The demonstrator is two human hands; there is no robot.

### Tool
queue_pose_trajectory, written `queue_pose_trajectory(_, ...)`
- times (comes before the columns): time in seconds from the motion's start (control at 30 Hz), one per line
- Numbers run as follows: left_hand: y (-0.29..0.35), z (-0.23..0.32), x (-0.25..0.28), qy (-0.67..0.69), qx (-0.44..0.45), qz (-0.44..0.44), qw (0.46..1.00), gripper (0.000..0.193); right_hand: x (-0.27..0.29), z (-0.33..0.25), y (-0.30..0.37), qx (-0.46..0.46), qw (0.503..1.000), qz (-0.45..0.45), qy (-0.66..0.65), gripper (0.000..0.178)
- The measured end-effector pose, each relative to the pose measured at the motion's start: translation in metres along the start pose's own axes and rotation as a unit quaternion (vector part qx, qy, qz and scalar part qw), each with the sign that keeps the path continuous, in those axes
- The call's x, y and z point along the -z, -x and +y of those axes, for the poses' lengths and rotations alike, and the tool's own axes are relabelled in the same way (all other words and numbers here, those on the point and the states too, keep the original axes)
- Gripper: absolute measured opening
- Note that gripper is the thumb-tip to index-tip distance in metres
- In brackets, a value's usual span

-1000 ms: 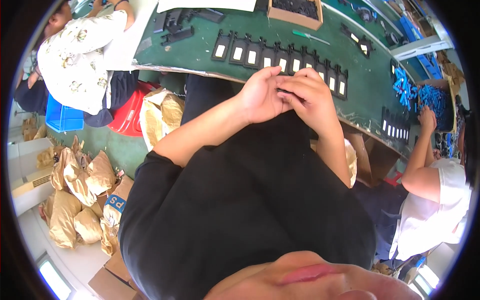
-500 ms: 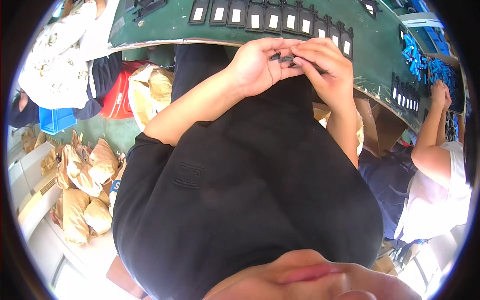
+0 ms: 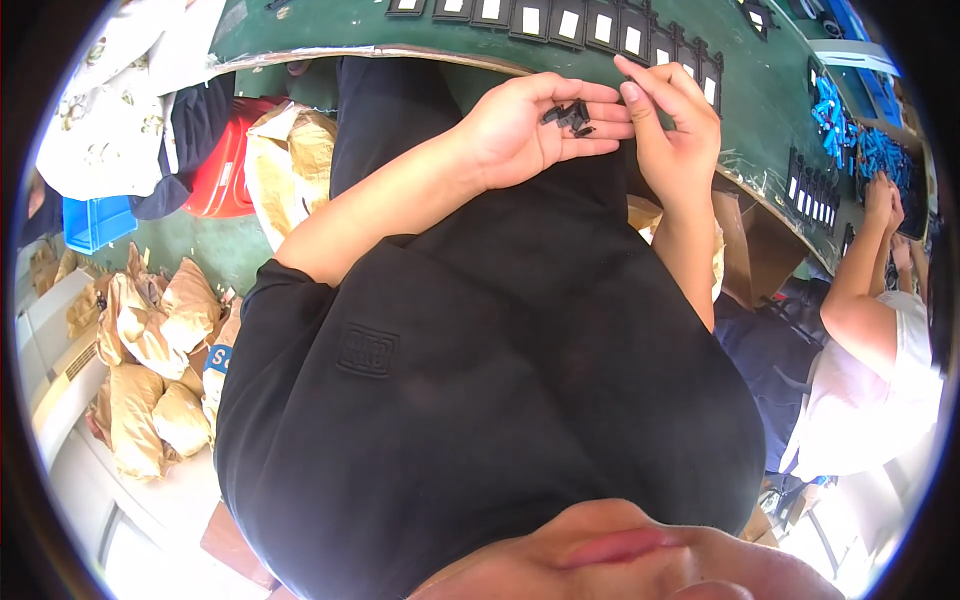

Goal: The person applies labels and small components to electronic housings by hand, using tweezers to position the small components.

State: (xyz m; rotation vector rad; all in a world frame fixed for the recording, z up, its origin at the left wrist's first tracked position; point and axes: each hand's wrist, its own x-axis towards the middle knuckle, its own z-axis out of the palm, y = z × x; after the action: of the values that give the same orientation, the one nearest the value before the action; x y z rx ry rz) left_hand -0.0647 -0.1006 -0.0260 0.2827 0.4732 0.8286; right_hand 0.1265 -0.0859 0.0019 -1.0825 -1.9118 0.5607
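Observation:
My left hand [image 3: 510,130] is palm up, fingers stretched out. Several small black plastic parts [image 3: 574,118] lie in a loose cluster on its fingers, held there as in a tray. Just right of those fingertips is my right hand [image 3: 672,125], with thumb and index fingertip brought close together and the other fingers bent. Whether anything small sits in that pinch is hidden. Both hands are in front of the near edge of the green table [image 3: 330,30]. Beyond them stands a row of flat black frames [image 3: 566,24] with white rectangles.
At the right, another person's hands [image 3: 880,205] are by a bin of blue parts [image 3: 885,155]. A smaller group of black frames [image 3: 812,190] lies near them. To the left are a red container [image 3: 222,170], a blue bin [image 3: 97,222] and brown paper bags [image 3: 135,410].
My right hand has drawn back from the left palm, uncovering the black parts, which sit closer together. The table and its frames appear higher in the view.

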Motion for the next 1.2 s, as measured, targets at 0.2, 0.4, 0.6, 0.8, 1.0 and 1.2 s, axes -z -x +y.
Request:
queue_pose_trajectory(0.2,0.002,0.001,0.005,0.01,-0.006,0.011,1.0,0.051,0.015,0.017,-0.002,0.024,0.999,0.02,0.012,0.026)
queue_pose_trajectory(0.4,0.0,-0.001,0.01,-0.008,0.027,-0.003,1.0,0.049,0.063,0.059,-0.017,0.054,0.985,0.117,0.117,0.014)
queue_pose_trajectory(0.6,-0.01,-0.004,0.007,-0.009,0.069,-0.017,0.997,0.045,0.105,0.09,-0.043,0.079,0.94,0.054,0.328,0.014)
queue_pose_trajectory(0.8,-0.016,-0.004,0.01,-0.02,0.073,-0.027,0.997,0.047,0.104,0.101,-0.05,0.074,0.946,-0.05,0.312,0.017)
queue_pose_trajectory(1.0,-0.018,0.002,0.01,-0.02,0.078,-0.045,0.996,0.047,0.106,0.13,-0.043,0.049,0.95,-0.035,0.307,0.016)
queue_pose_trajectory(1.2,-0.017,0.003,0.015,-0.024,0.078,-0.022,0.996,0.048,0.099,0.134,-0.041,0.058,0.964,-0.001,0.26,0.014)
